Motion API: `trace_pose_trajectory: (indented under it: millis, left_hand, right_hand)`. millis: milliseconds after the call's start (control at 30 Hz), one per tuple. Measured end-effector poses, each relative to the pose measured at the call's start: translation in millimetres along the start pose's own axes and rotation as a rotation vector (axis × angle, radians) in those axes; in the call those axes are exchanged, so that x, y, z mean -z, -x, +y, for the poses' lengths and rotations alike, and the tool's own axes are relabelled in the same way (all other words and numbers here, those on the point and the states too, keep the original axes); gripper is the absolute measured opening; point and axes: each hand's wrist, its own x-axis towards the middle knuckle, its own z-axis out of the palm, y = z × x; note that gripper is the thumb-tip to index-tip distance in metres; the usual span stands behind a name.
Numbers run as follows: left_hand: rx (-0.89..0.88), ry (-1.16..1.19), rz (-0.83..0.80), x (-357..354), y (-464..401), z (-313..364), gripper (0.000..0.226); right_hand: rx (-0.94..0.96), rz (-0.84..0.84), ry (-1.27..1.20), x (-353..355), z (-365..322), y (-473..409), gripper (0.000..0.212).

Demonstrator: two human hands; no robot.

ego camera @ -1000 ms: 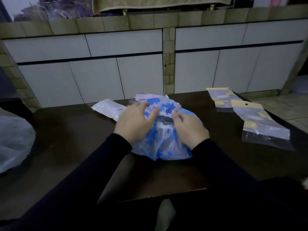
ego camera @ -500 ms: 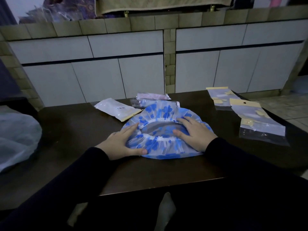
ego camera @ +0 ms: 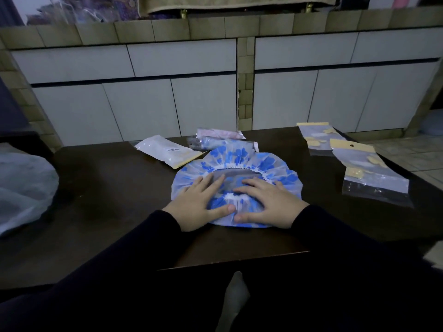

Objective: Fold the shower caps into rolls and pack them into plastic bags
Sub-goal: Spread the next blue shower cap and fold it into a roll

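Both hands lie flat on the blue-flowered shower cap (ego camera: 239, 161), which is spread out on the dark table (ego camera: 107, 188) near its front edge. Left hand (ego camera: 196, 202) has its fingers straight and slightly fanned, palm down on the cap's left side, thumb stretched along the near ruffle. Right hand (ego camera: 268, 200) mirrors it on the right side, fingers extended toward the middle and thumb pressing the front rim. Neither hand grips anything; they only press the plastic down. That cap sits as a wide, flattened oval, its long axis running left to right, with the white elastic opening facing up and the ruffled brim fanning toward the far side. Just behind it lie two packed rolls in clear bags (ego camera: 220, 137), and a white packet (ego camera: 165, 150) rests to the left of those. Well apart to the right lie two yellow-headed plastic bags (ego camera: 369, 171). At the far left edge a pale, crumpled sack (ego camera: 24, 188) shows.
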Motion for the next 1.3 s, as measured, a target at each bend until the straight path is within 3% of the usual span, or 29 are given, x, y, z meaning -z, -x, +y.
trace_pose_trajectory:
  millis: [133, 333, 433, 567, 633, 700, 800, 967, 1067, 1167, 1300]
  left_hand:
    - [0.047, -0.025, -0.066, -1, 6, -11, 0.119]
    - [0.068, 0.013, -0.108, 9, 13, -15, 0.117]
    - [0.073, 0.08, 0.035, 26, 10, -8, 0.098]
    - [-0.027, -0.168, 0.383, 45, -9, 8, 0.051]
    - [-0.077, -0.172, 0.422, 47, -25, 10, 0.041]
    - [-0.106, -0.171, 0.387, 44, -42, 9, 0.042]
    - [-0.103, -0.165, 0.288, 38, -62, 8, 0.058]
    - [0.083, -0.195, -0.012, 24, -72, 2, 0.079]
    - [0.134, -0.238, -0.043, 16, -67, 2, 0.081]
    - [0.147, -0.24, -0.006, 12, -59, 1, 0.08]
    - [0.234, -0.243, 0.073, 16, -40, -3, 0.07]
  right_hand:
    - [-0.043, -0.071, 0.021, 3, 7, -1, 0.101]
    - [-0.072, -0.125, 0.038, 9, 4, -4, 0.1]
    - [-0.028, -0.004, -0.042, 23, -2, -4, 0.088]
    - [0.101, 0.304, 0.04, 40, -13, -17, 0.06]
    - [0.033, 0.42, 0.047, 39, -14, -36, 0.054]
    - [-0.109, 0.428, 0.043, 32, -9, -55, 0.057]
    - [-0.27, 0.26, 0.13, 13, 3, -70, 0.071]
    - [-0.193, 0.1, 0.174, 4, 25, -67, 0.081]
    - [-0.114, 0.053, 0.146, 11, 33, -63, 0.08]
    - [0.006, 0.149, 0.113, 16, 30, -56, 0.069]
    - [0.246, 0.523, -0.011, 21, 20, -37, 0.036]
